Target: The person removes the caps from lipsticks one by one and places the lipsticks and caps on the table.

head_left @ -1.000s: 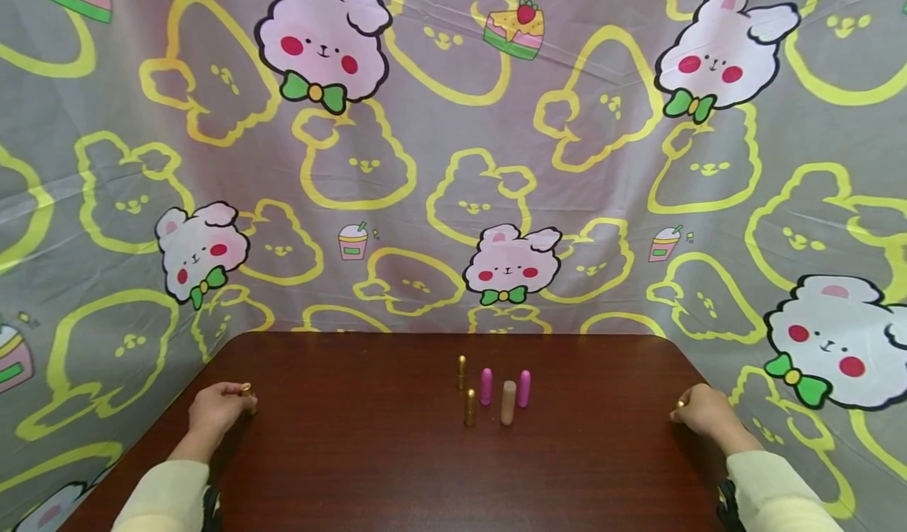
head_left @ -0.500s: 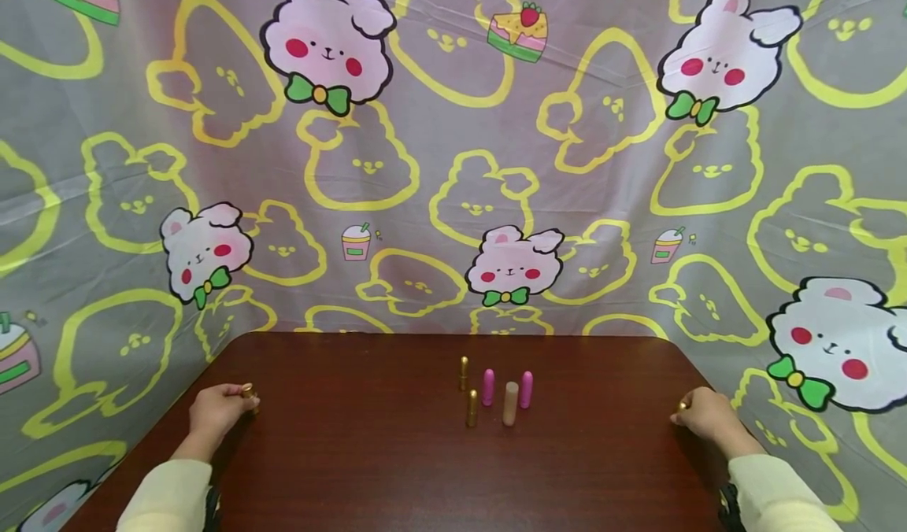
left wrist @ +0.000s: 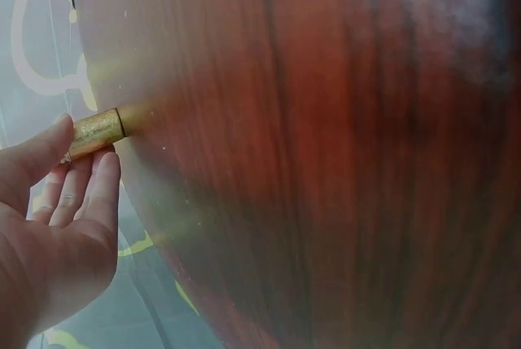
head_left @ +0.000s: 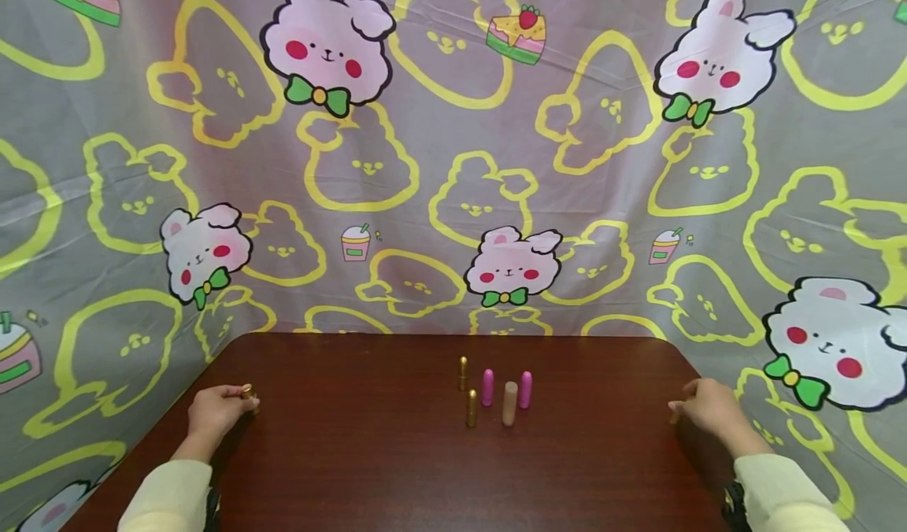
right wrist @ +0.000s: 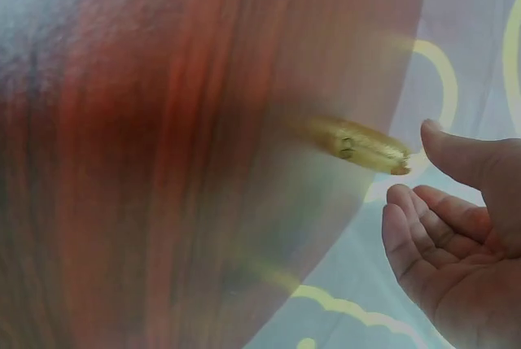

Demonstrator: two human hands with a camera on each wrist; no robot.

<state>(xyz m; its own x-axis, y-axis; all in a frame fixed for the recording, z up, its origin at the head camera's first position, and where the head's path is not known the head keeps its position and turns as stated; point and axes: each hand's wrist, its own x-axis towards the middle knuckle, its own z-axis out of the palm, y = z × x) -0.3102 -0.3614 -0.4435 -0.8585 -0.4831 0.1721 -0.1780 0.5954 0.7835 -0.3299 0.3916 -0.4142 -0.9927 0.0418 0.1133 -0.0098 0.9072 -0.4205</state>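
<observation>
At the table's left edge, my left hand [head_left: 216, 411] holds a gold lipstick tube [head_left: 249, 399] between thumb and fingers. In the left wrist view the thumb lies against one side of that gold tube [left wrist: 96, 135], with the fingertips on the other. Over by the right edge my right hand [head_left: 708, 412] has its thumb and fingers parted. A second gold lipstick tube [right wrist: 358, 146] stands on the table just beyond those fingertips, with a gap between in the right wrist view. From the head, this tube [head_left: 674, 415] is mostly covered by the hand.
Several lipstick-like tubes stand upright right of centre: two gold [head_left: 472, 408], two pink [head_left: 487, 388] and a beige one [head_left: 509, 404]. The dark brown table [head_left: 354, 453] has rounded far corners. A patterned cloth [head_left: 425, 186] hangs behind and on both sides.
My right hand has let go of its gold tube and drawn slightly away, fingers parting. The left hand keeps its hold, and the middle tubes stay put.
</observation>
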